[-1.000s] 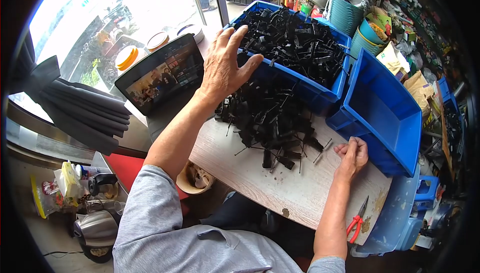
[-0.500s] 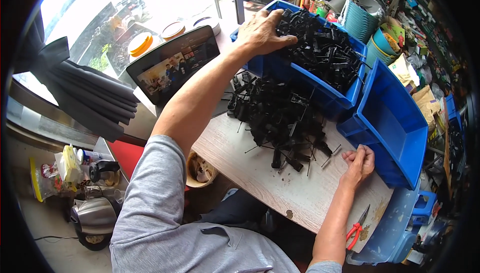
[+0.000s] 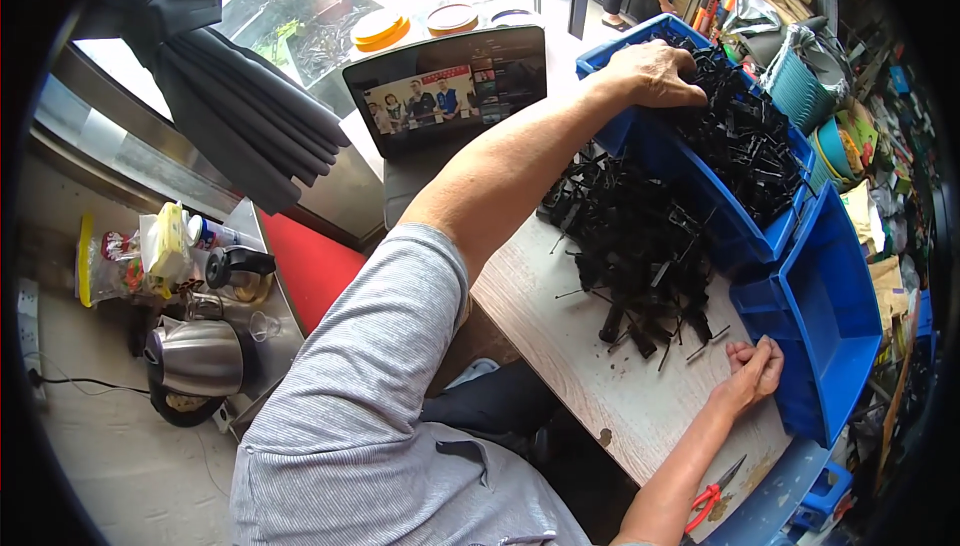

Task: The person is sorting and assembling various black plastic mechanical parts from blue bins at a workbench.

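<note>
My left hand (image 3: pixel 655 74) reaches over the near left rim of a blue plastic bin (image 3: pixel 738 224). The bin is heaped with small black plastic parts (image 3: pixel 745 146). Thumb and fingers are spread apart against the heap, and some fingertips are hidden. On the tabletop in front of that bin lies a loose pile of similar black parts (image 3: pixel 640 246), some with thin rods sticking out. My right hand (image 3: pixel 755 371) rests on the table beside a second, empty blue bin (image 3: pixel 835 281). Its fingers are curled closed, and whatever may be inside them is hidden. A thin rod (image 3: pixel 708 343) lies just left of it.
Red-handled pliers (image 3: pixel 706 506) lie near my right forearm. A screen device (image 3: pixel 500 76) stands at the back left by the window. A metal kettle (image 3: pixel 200 358) and a glass pot (image 3: pixel 240 271) sit far left. Woven baskets (image 3: pixel 800 81) stand behind the bins.
The view has turned left, so everything appears farther right. My left hand has moved slightly further in over the filled bin. My right hand stays beside the empty bin, fingers still curled.
</note>
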Motion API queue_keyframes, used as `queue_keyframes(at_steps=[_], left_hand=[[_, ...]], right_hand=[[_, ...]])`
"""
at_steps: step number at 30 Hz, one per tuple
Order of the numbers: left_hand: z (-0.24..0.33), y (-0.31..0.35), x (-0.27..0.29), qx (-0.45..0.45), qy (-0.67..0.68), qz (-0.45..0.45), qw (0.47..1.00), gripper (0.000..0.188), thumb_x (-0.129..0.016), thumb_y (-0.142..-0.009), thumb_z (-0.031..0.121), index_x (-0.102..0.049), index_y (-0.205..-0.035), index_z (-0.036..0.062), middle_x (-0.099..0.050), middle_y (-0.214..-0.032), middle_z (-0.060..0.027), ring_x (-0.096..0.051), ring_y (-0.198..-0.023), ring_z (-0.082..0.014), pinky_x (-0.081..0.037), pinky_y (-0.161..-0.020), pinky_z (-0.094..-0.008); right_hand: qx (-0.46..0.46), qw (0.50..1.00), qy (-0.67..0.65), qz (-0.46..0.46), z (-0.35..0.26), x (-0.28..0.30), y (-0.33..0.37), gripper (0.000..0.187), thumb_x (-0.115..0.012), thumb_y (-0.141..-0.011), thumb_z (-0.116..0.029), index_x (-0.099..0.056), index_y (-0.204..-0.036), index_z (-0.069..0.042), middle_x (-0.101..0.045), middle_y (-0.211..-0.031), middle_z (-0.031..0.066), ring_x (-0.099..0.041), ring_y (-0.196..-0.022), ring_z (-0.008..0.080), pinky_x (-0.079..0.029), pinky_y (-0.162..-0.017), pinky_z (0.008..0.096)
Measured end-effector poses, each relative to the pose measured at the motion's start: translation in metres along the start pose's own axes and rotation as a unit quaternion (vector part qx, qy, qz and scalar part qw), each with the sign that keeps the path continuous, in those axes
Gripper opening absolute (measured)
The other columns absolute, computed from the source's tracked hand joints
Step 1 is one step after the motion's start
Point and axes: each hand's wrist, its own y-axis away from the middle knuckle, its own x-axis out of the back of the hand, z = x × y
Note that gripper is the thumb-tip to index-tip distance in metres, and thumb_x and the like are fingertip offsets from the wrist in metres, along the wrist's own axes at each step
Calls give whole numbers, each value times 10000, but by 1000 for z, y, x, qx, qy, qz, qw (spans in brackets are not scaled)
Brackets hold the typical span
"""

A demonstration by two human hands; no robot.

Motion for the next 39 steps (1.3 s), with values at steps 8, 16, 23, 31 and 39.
queue_keyframes(at_steps=[8,16,23,31,39], left_hand=[[21,2,-5,10,-50,-12,999,538,-676,-734,523,-716,-1170,211,-685,-1110,-154,-621,-1138,-299,-493,-966,-398],[22,1,-7,39,-13,19,999,321,-718,-706,372,-774,-974,205,-705,-1090,-104,-643,-1093,-287,-520,-918,-410],[41,16,9,25,-42,-104,993,485,-670,-782,519,-737,-1117,174,-713,-1036,-135,-671,-1029,-295,-521,-902,-412],[23,3,-7,-6,-80,-32,996,413,-598,-868,434,-708,-1193,205,-701,-1152,-105,-625,-1152,-300,-471,-1010,-413],[28,8,-9,-30,-49,70,996,351,-536,-976,386,-708,-1110,111,-711,-1010,-173,-672,-1021,-332,-502,-927,-455]], right_hand=[[12,1000,11,7,1,4,-1,179,-637,-941,-183,-604,-952,-7,-477,-614,7,-541,-612,125,-560,-623,307],[11,1000,17,2,-2,3,1,176,-640,-941,-184,-604,-959,-13,-488,-610,9,-564,-605,130,-562,-625,301],[7,1000,24,16,-2,6,-1,176,-633,-949,-187,-606,-969,-14,-503,-616,13,-572,-611,136,-569,-654,304],[12,1000,27,3,0,5,-1,177,-635,-948,-192,-608,-967,-19,-494,-614,13,-579,-627,143,-572,-663,308],[14,1000,28,4,0,6,-1,173,-638,-945,-189,-603,-951,-20,-499,-608,19,-587,-627,147,-578,-671,313]])
